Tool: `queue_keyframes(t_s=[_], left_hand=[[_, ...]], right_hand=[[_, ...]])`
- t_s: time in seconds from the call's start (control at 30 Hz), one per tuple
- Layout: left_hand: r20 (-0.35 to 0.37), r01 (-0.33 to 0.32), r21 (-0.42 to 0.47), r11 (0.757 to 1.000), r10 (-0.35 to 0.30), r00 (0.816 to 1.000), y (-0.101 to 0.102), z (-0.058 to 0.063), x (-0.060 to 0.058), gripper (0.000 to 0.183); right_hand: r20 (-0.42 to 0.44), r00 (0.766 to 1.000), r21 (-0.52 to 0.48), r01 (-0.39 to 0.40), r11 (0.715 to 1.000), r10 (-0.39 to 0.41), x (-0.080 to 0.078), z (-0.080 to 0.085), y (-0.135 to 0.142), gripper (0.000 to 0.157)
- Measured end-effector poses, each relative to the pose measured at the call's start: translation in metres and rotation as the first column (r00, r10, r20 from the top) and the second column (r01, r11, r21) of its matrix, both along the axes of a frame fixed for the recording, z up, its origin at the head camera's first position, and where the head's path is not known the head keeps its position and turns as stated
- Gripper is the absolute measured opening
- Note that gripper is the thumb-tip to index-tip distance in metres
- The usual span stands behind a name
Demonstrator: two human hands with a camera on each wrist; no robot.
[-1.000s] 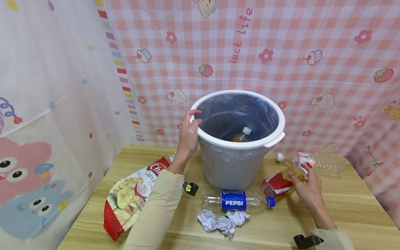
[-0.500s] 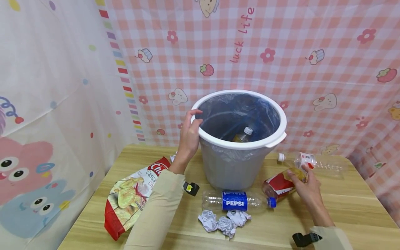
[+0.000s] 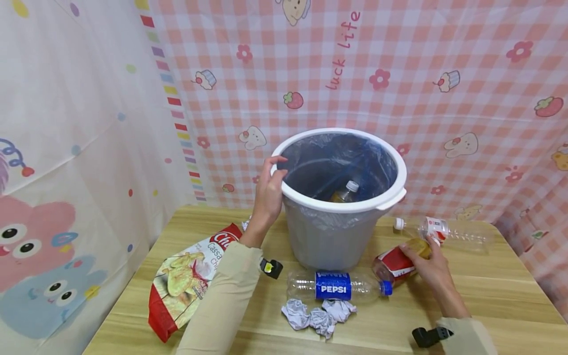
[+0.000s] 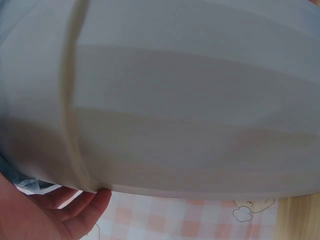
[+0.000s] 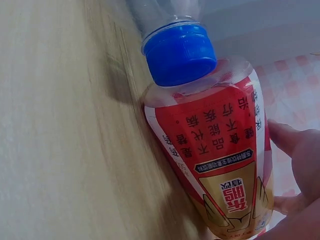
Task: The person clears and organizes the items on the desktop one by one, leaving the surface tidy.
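A grey trash can (image 3: 333,241) with a white rim and clear liner stands on the table. My left hand (image 3: 267,195) grips its rim on the left side; the left wrist view shows fingers (image 4: 87,212) at the can's edge. At the right, my right hand (image 3: 432,270) holds a red-and-gold drink bottle (image 3: 395,262) by its upper half, thumb on the near side. The bottle lies tilted close over the wood, its label (image 5: 215,145) facing the right wrist camera. A Pepsi bottle (image 3: 333,286) lies in front of the can, its blue cap (image 5: 181,54) right beside the red bottle.
Inside the can is a white-capped bottle (image 3: 345,193). A clear bottle (image 3: 463,233) lies behind my right hand. Several crumpled paper balls (image 3: 321,320) lie in front of the Pepsi bottle. A red-and-white chip bag (image 3: 188,276) is at the left, partly under my left sleeve.
My right hand has shifted slightly left along the red-and-gold bottle, its thumb now further over the label. My left hand stays on the can's rim.
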State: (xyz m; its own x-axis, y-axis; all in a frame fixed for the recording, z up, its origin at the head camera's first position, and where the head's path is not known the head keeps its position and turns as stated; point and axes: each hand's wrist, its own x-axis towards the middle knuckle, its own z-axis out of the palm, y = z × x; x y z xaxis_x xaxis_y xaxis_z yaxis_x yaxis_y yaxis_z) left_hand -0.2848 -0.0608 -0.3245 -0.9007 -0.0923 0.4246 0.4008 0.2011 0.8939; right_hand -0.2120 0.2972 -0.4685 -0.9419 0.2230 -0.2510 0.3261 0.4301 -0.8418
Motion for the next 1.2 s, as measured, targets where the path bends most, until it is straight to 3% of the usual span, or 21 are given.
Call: queue_keyframes(t_s=[0.4, 1.2], left_hand=[[-0.001, 0.002, -0.003, 1.000, -0.002, 1.000, -0.0008, -0.0003, -0.0002, 0.033], [0.002, 0.012, 0.001, 1.000, -0.012, 1.000, -0.0004, -0.0003, -0.0013, 0.033]], right_hand=[[0.006, 1.000, -0.044, -0.013, 0.999, 0.013, -0.0033, -0.0030, -0.0007, 0.103], [-0.029, 0.999, -0.022, 0.034, 0.999, -0.034, -0.0034, -0.0061, -0.0036, 0.101]])
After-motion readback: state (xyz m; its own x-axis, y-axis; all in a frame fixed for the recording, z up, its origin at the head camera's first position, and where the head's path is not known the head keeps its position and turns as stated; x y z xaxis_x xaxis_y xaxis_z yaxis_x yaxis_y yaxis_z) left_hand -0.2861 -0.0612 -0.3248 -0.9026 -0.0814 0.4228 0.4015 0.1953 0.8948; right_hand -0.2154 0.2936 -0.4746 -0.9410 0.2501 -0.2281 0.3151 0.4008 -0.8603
